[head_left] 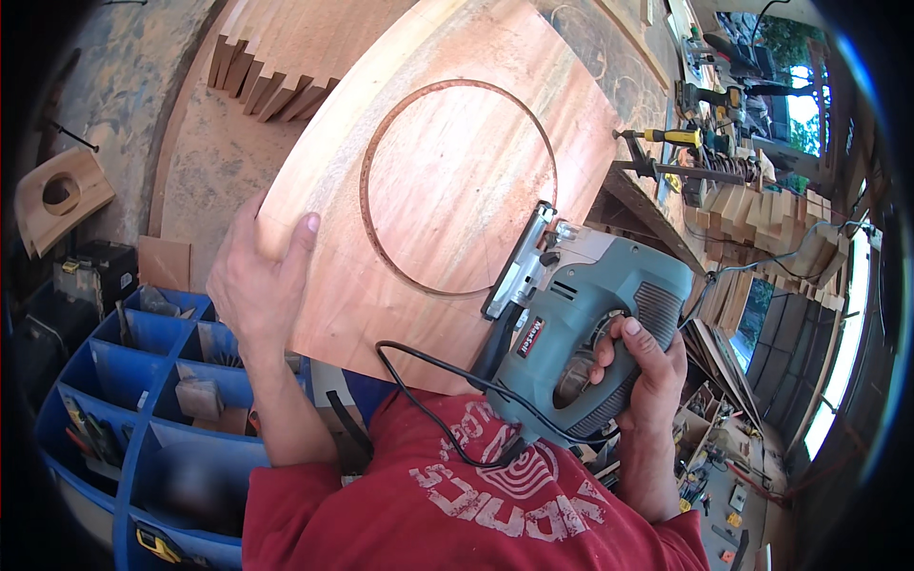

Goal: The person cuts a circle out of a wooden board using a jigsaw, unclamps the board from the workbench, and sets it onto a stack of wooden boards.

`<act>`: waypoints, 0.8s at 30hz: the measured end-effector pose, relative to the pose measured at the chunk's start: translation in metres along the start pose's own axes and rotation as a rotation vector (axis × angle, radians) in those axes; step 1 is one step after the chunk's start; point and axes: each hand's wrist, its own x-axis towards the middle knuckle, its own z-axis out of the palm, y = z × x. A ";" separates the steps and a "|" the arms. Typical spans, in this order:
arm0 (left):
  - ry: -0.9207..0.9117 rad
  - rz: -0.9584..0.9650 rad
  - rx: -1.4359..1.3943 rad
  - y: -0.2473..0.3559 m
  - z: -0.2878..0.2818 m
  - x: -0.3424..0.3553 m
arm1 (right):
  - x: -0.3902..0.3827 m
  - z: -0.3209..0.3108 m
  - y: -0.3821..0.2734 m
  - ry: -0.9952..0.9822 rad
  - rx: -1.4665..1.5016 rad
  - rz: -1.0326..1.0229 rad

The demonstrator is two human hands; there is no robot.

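Observation:
A wide, pale reddish wooden board (333, 276) fills the middle of the view, with a large round groove (374, 228) cut into its face. My left hand (252, 276) grips the board's left edge, thumb on the top face; its other fingers are partly hidden. My right hand (652, 376) is closed round the handle of a grey-green jigsaw (581, 305). The jigsaw's metal base (522, 262) stands against the lower right part of the groove, and its blade is hidden. A black power cord (409, 385) loops from the tool past the board's near edge.
Several stacked boards (286, 48) lie on the dusty bench at upper left. A yellow-handled clamp (671, 138) and a cordless drill (709, 100) are at the right. Below left stands a blue compartment organizer (133, 457) beside a black toolbox (100, 276). Wood blocks (762, 219) are piled at far right.

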 end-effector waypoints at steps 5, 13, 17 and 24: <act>-0.004 -0.012 0.027 0.002 -0.001 0.000 | 0.002 -0.003 -0.001 -0.051 -0.009 0.025; 0.004 -0.017 0.020 0.003 -0.001 -0.003 | 0.007 -0.011 -0.002 -0.086 -0.070 -0.012; 0.010 -0.011 0.005 0.000 0.001 -0.003 | 0.009 -0.011 0.000 -0.082 -0.069 -0.038; 0.003 -0.008 0.030 0.001 0.000 -0.004 | 0.012 -0.016 -0.002 -0.110 -0.108 -0.033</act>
